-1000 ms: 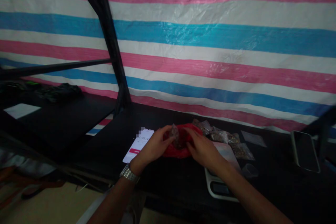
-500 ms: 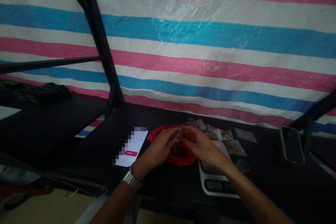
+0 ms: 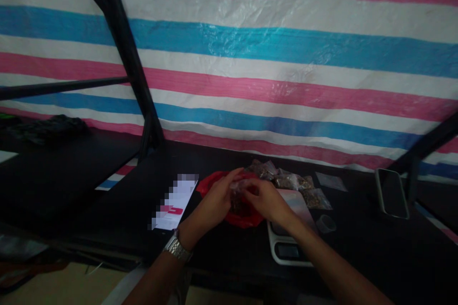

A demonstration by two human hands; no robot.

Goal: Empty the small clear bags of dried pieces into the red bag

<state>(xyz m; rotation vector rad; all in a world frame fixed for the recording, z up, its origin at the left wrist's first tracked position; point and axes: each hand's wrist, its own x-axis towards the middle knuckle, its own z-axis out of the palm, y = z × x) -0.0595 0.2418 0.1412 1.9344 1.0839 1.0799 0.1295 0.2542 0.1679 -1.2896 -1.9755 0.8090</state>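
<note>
The left hand [image 3: 213, 200] and right hand [image 3: 269, 198] are pinching a small clear bag [image 3: 236, 186] over the red bag [image 3: 246, 221]. The right forearm is crossing the scale [image 3: 290, 250], partly hiding it. Filled packets [image 3: 286, 181] are lying behind; a small cup [image 3: 326, 223] is sitting beside the scale, and a lit phone [image 3: 171, 214] is resting near the left wrist.
</note>
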